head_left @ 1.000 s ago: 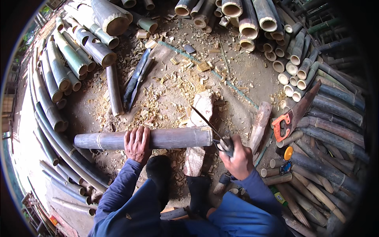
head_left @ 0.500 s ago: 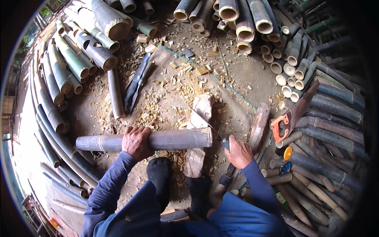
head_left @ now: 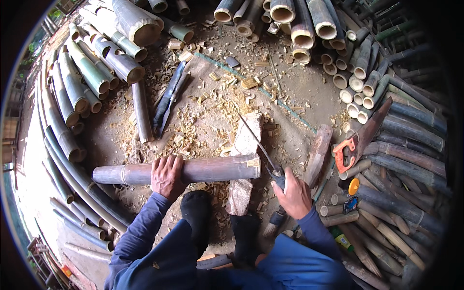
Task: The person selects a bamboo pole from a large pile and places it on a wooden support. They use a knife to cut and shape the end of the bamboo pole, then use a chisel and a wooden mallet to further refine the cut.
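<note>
My left hand (head_left: 167, 177) is wrapped over a thick bamboo section (head_left: 208, 169) that lies level across the front of me. Its right end rests across a pale wood block (head_left: 239, 197) on the ground and has a light, cut edge. My right hand (head_left: 293, 195) grips the dark handle of a long, thin-bladed tool (head_left: 256, 140), knife or file, I cannot tell which. The blade slants up and left, just past the bamboo's right end. Whether it touches the bamboo is unclear.
Stacked bamboo (head_left: 71, 108) lines the left, with more at the back and right. An orange-handled saw (head_left: 360, 139) leans on the right pile, above a yellow round object (head_left: 353, 186). A dark-handled blade (head_left: 169, 99) and wood chips (head_left: 188, 130) lie on the ground. My feet (head_left: 195, 217) flank the block.
My right hand has moved slightly up and right, and the blade with it. The bamboo appears rolled a little, showing a browner strip near its right end. My left hand keeps its hold.
</note>
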Demonstrator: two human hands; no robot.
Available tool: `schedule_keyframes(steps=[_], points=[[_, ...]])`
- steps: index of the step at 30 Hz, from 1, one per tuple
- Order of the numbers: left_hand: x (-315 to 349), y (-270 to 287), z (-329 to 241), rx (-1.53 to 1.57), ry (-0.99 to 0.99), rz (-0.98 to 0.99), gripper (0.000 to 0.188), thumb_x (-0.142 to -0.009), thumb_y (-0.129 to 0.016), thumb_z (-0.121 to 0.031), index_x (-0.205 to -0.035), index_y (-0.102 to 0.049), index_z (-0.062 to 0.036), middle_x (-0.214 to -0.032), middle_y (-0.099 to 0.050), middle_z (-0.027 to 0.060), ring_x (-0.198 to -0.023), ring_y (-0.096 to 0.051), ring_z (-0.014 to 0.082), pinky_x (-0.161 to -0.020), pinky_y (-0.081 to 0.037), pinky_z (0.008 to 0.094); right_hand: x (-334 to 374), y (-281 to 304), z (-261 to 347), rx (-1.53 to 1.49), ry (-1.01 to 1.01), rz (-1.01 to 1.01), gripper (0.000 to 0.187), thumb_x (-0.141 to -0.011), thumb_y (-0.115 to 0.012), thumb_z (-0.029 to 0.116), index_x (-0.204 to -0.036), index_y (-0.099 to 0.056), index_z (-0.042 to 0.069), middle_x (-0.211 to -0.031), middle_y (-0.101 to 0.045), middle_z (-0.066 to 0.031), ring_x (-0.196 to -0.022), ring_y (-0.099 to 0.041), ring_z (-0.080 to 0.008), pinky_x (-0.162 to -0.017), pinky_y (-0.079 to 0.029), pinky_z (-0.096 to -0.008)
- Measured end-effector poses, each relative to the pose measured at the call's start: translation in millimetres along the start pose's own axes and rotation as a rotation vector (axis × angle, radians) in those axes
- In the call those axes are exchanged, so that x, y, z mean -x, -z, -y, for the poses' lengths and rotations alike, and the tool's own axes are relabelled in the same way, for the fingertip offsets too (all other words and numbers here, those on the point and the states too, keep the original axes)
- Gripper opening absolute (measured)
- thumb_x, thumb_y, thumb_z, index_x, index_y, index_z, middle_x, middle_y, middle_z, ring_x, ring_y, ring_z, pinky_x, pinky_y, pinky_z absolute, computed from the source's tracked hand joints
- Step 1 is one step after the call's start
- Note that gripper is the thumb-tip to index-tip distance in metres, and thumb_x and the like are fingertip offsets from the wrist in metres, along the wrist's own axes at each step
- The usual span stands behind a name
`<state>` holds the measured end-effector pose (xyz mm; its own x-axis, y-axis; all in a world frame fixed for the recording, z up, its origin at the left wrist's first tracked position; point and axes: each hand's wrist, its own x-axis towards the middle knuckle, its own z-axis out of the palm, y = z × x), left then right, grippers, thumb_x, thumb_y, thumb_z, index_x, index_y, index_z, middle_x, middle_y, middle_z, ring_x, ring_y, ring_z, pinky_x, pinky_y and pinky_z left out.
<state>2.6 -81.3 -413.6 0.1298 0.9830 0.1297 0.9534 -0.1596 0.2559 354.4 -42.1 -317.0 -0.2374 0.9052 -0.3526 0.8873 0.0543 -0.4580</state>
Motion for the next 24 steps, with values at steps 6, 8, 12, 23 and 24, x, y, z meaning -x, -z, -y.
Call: schedule_keyframes(steps=[6, 8, 12, 23, 24], points=[[5, -4, -1, -0.006, 0.010, -0.018, 0.058, -0.061, -0.081, -0.022, -0.113, -0.058, -0.0077, -0.109, -0.063, 0.0131, -0.106, -0.059, 0.0339, -0.094, -0.044, 0.0468, -6, -23, -8, 0.065, 0.000, -0.024, 0.035, -0.087, -0.069, 0.020, -0.109, -0.049, 0.002, -0.082, -0.068, -0.0251, -0.074, -0.068, -0.0448, -0.066, -0.053, -0.0530], [0, 12, -4, 0.039, 0.007, 0.125, 0.064, -0.060, -0.083, -0.022, -0.117, -0.057, -0.0091, -0.114, -0.061, 0.0132, -0.111, -0.057, 0.0344, -0.096, -0.043, 0.0473, -5, -35, -42, 0.207, -0.062, 0.046, 0.035, -0.087, -0.069, 0.020, -0.109, -0.049, 0.002, -0.084, -0.069, -0.0268, -0.077, -0.068, -0.0466, -0.069, -0.053, -0.0545], [-3, 33, 28, 0.046, 0.077, 0.348, 0.063, -0.058, -0.084, -0.025, -0.114, -0.060, -0.0103, -0.112, -0.062, 0.0143, -0.114, -0.058, 0.0349, -0.102, -0.043, 0.0459, 2, -36, -44, -0.172, -0.129, -0.045, 0.041, -0.088, -0.072, 0.026, -0.111, -0.052, 0.000, -0.092, -0.068, -0.0284, -0.089, -0.066, -0.0477, -0.077, -0.053, -0.0516], [-109, 205, 37, 0.961, 0.265, 0.042, 0.065, -0.055, -0.086, -0.028, -0.109, -0.066, 0.0020, -0.097, -0.072, 0.0104, -0.086, -0.070, 0.0221, -0.080, -0.056, 0.0365, 28, -76, -41, -0.867, -0.221, -0.180, 0.035, -0.094, -0.069, 0.018, -0.114, -0.050, -0.002, -0.076, -0.060, -0.0086, -0.056, -0.059, -0.0140, -0.045, -0.048, -0.0309], [-121, 210, 39, 1.026, 0.271, -0.028, 0.064, -0.056, -0.084, -0.029, -0.108, -0.065, 0.0017, -0.095, -0.070, 0.0088, -0.083, -0.069, 0.0207, -0.078, -0.056, 0.0355, 28, -78, -42, -0.924, -0.193, -0.225, 0.026, -0.095, -0.068, 0.014, -0.107, -0.050, 0.000, -0.075, -0.059, -0.0061, -0.054, -0.058, -0.0114, -0.041, -0.045, -0.0265]])
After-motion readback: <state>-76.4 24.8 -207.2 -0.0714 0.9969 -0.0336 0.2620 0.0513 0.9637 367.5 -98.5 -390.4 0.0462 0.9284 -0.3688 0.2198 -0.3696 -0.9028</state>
